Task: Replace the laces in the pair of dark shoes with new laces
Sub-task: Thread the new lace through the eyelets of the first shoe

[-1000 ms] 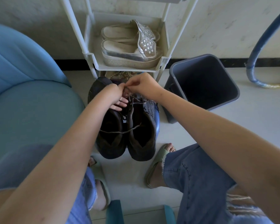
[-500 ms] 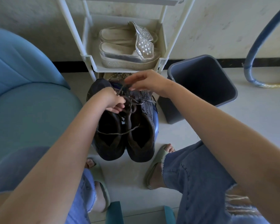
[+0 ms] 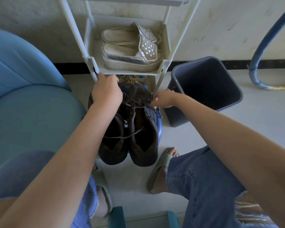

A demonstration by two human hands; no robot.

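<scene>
Two dark brown shoes stand side by side on the floor between my feet, the left shoe (image 3: 113, 145) and the right shoe (image 3: 144, 140). A thin worn lace (image 3: 123, 137) trails loosely across both openings. My left hand (image 3: 105, 92) lies over the front of the left shoe with its fingers curled down over the toe, fingertips hidden. My right hand (image 3: 162, 100) pinches a strand of the old lace at the right shoe's eyelets and holds it out toward the right. No new laces are in view.
A white shoe rack (image 3: 92, 61) stands just behind the shoes, with silver platform sandals (image 3: 130, 50) on its shelf. A grey bin (image 3: 176, 76) sits to the right, a blue seat (image 3: 31, 99) to the left and a blue hose (image 3: 260, 51) at far right.
My left hand moved from the laces up onto the left shoe's toe. My right hand swung from above the shoes out to the right, drawing the lace with it.
</scene>
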